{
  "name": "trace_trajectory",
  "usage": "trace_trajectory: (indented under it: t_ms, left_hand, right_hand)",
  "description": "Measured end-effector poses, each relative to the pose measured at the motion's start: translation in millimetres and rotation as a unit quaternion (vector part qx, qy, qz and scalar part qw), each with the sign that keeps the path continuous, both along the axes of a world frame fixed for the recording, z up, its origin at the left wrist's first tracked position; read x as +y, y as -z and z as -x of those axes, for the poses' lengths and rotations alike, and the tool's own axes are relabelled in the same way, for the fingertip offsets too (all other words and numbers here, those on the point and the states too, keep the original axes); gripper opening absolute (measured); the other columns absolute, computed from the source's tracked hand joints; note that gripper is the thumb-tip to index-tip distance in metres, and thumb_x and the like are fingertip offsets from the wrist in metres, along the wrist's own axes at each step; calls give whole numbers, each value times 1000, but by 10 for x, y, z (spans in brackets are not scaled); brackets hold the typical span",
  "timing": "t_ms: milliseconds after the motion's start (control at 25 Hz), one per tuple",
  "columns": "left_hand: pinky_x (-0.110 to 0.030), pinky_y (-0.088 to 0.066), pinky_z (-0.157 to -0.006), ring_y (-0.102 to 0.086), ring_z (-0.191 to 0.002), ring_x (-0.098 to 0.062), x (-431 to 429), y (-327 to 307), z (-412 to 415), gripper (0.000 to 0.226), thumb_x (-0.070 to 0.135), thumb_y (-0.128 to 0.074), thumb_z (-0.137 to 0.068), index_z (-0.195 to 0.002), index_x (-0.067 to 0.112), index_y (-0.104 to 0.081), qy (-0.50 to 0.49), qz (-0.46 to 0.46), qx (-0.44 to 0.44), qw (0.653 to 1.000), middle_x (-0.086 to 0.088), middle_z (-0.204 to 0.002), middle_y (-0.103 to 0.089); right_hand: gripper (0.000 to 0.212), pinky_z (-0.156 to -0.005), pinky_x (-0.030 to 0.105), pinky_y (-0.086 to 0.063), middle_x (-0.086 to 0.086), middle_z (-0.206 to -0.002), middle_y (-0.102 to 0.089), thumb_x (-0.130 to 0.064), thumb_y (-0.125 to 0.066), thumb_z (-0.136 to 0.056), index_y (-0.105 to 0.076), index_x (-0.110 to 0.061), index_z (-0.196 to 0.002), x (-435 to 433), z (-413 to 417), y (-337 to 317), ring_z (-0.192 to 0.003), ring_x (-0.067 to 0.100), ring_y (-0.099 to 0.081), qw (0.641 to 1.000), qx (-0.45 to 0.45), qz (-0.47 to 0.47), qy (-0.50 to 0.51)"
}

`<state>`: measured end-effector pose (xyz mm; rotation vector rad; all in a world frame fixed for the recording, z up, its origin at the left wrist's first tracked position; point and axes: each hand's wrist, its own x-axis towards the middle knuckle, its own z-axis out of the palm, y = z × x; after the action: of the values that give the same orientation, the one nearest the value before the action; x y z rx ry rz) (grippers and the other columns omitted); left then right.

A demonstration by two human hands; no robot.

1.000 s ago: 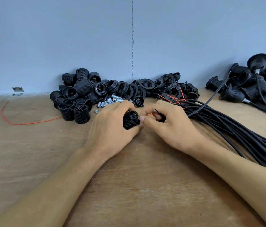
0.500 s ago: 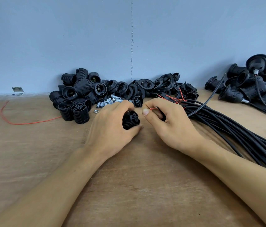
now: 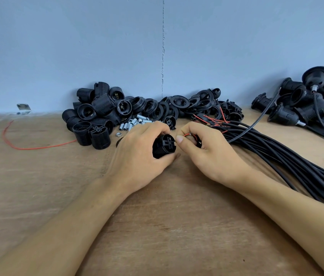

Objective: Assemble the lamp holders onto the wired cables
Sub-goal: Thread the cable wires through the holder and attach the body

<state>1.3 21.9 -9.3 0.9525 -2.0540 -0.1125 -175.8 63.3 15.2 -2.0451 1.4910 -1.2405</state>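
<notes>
My left hand point(image 3: 141, 156) grips a black ribbed lamp holder point(image 3: 164, 146) lying on its side on the wooden table, its terminal end turned towards my right hand. My right hand point(image 3: 207, 152) pinches the red wire end point(image 3: 187, 134) of a black cable between thumb and fingers, just right of the holder's terminals. That cable runs off to the right, where the bundle of black cables point(image 3: 276, 156) lies.
A heap of loose black lamp holders point(image 3: 95, 116) and black rings point(image 3: 181, 104) lies against the blue wall. Small metal tubes point(image 3: 133, 124) and a nut point(image 3: 118, 134) sit before it. Holders with cables attached point(image 3: 306, 104) are at the far right. A loose red wire point(image 3: 27, 147) lies left.
My right hand has drawn the red wire tip slightly away from the holder and lifted it. My left hand has kept its grip on the holder, almost still.
</notes>
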Motion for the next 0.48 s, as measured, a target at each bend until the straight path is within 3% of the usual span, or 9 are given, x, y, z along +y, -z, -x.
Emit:
trace_trajectory:
  t_ms: [160,320,480]
  left_hand:
    - [-27,-47,-82,-58,-94,-7,-5,-8,-5,34,47,-77,-79,-105,32,-60,0,-1,1,1000,19,-96,-64]
    - [-11,-38,-80,-53,-93,-2,-22,4,-14,37,46,-78,-76,-105,34,-57,-1,-18,10,1000,20,-96,-62]
    - [-16,-41,-81,-56,-92,-5,-19,5,-12,32,42,-78,-80,-100,31,-56,10,-29,28,999,17,-93,-62]
  right_hand:
    - [22,-64,16,-33,-14,-58,-44,-15,-62,-96,-59,-27,-78,-23,30,25,-61,4,-40,1000,8,-27,4]
    - [18,-63,15,-35,-12,-61,-48,-16,-62,-97,-60,-25,-81,-27,27,39,-62,3,-43,1000,13,-14,3]
    - [10,-71,16,-43,-11,-70,-60,-19,-68,-94,-65,-22,-85,-32,49,46,-67,0,-53,999,-31,-29,-13]
